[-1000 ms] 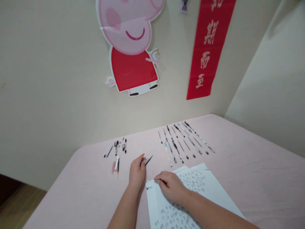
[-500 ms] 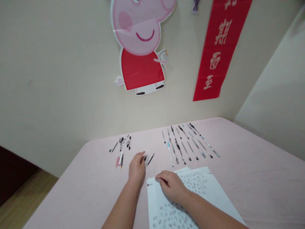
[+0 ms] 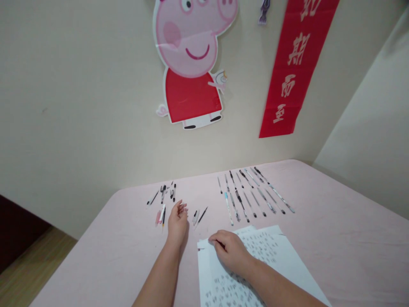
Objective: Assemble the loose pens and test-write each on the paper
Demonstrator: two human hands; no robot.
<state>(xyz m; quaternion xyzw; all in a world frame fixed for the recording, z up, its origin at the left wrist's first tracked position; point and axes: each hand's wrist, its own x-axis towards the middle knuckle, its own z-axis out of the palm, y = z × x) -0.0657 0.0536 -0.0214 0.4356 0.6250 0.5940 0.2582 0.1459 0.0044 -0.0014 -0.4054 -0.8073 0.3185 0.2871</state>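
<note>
My left hand (image 3: pixel 177 221) rests on the pink table (image 3: pixel 335 238) with its fingers spread and nothing in them. Just to its right lie a black pen (image 3: pixel 202 215) and a small pen cap (image 3: pixel 195 217). A pink and an orange-tipped pen (image 3: pixel 160 215) lie just to its left. My right hand (image 3: pixel 230 249) is curled on the top left of several white sheets with handwriting (image 3: pixel 271 256), pinching something dark and thin that I cannot make out.
A row of several pens (image 3: pixel 252 194) lies beyond the paper toward the wall. A smaller cluster of pens and caps (image 3: pixel 164 192) lies at the back left. The table's left edge drops to a wooden floor (image 3: pixel 19 277). A cartoon pig cutout (image 3: pixel 193 64) and a red banner (image 3: pixel 295 68) hang on the wall.
My left hand has let go of the black pen and cap, leaving them on the table, and has shifted slightly left with its fingers open. The view has panned left and tilted up a little.
</note>
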